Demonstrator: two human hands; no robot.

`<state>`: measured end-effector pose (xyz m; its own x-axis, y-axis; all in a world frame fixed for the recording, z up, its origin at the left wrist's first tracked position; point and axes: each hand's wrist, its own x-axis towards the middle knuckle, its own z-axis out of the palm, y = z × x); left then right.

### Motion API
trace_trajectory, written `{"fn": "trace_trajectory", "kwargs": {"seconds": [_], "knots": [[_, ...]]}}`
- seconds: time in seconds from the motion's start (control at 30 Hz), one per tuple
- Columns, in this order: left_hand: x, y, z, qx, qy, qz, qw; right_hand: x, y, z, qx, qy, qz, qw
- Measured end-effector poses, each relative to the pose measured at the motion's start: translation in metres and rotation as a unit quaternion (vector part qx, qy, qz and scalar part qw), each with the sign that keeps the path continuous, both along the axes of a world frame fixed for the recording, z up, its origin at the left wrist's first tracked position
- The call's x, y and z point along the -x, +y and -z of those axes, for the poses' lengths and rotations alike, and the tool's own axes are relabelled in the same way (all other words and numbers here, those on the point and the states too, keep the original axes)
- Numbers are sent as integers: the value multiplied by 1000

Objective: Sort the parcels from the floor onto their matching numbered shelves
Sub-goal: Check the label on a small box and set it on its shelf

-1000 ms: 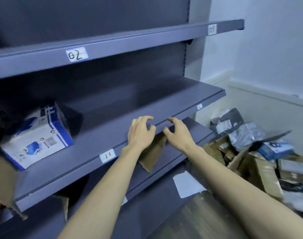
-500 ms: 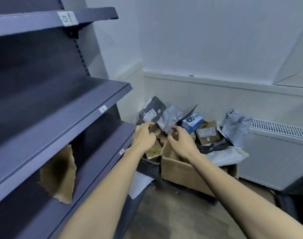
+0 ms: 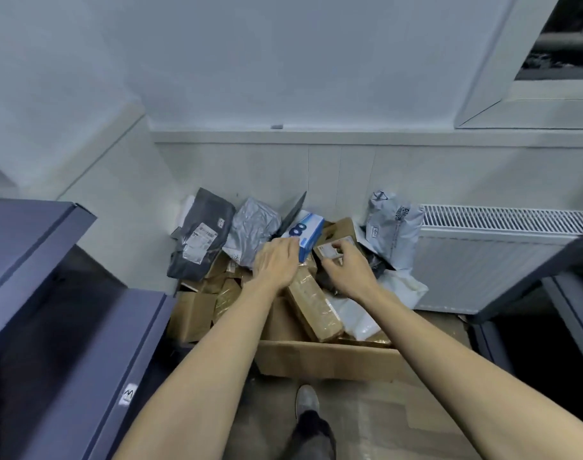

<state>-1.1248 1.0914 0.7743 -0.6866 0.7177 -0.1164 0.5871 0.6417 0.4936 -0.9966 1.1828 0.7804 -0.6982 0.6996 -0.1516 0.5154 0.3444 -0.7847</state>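
A heap of parcels fills an open cardboard carton point(image 3: 333, 360) on the floor in the corner. My left hand point(image 3: 277, 263) reaches into the heap, its fingers curled over the near end of a blue and white box point(image 3: 308, 229). Just to its right, my right hand point(image 3: 346, 270) pinches a small brown box with a white label point(image 3: 330, 251) between thumb and fingers. Below both hands lies a long taped brown parcel point(image 3: 316, 303). The dark grey shelves point(image 3: 34, 277) stand to my left, with a small label point(image 3: 129, 395) on the lower edge.
A dark grey mailer bag point(image 3: 204, 240), a silver bag point(image 3: 253, 227) and a pale printed bag point(image 3: 393, 227) lean on the wall behind the heap. A white radiator point(image 3: 499, 254) is at right, beside another dark shelf unit point(image 3: 575, 293). My shoe point(image 3: 306, 400) stands before the carton.
My view swung from the shelves to the parcel heap. Both hands left the shelf edge and came down onto the heap, onto the blue box and the small labelled box.
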Motion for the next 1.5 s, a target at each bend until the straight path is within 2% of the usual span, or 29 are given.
{"fn": "trace_trajectory", "kwargs": {"seconds": [0.17,0.6,0.77,0.83,0.9,1.0,1.13,1.27,1.37,1.5], "knots": [[59,47,30,28,-6,2,1000,57,43,28,26,-47,8,999],[153,131,154,58,-133,-74,987,167,115,153,116,-123,1,986],[173,156,205,58,-127,-91,986,195,138,206,136,-151,17,979],[176,159,223,72,-113,-68,989,203,144,227,143,-158,23,977],[179,160,238,45,-102,-54,992,209,145,243,157,-159,32,974],[178,161,251,-22,-118,-109,987,216,142,257,193,-152,57,968],[164,166,244,-58,-137,-156,976,221,137,254,223,-116,98,963],[144,167,223,-62,-148,-153,975,206,139,243,214,-98,116,965],[130,170,191,-67,-153,-138,976,189,142,213,192,-87,135,968],[116,173,130,-78,-155,-135,976,173,142,138,161,-85,133,974]]}}
